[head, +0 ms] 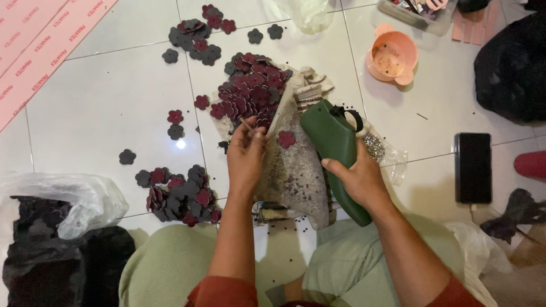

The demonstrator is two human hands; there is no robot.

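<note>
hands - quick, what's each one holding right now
Left hand: closed, pinching a thin stick.
Right hand: closed around a green tool.

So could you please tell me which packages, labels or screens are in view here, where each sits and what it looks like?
Phone: floor at right, flat black rectangle, screen dark.
Pink strips: top left corner, long pale pink bands with repeated red print.
Clear bag: lower left, crumpled plastic over dark pieces.
Clear box: top right, shallow plastic tray of small items.
Small clear bag: behind the right hand, holding tiny metal bits.
</note>
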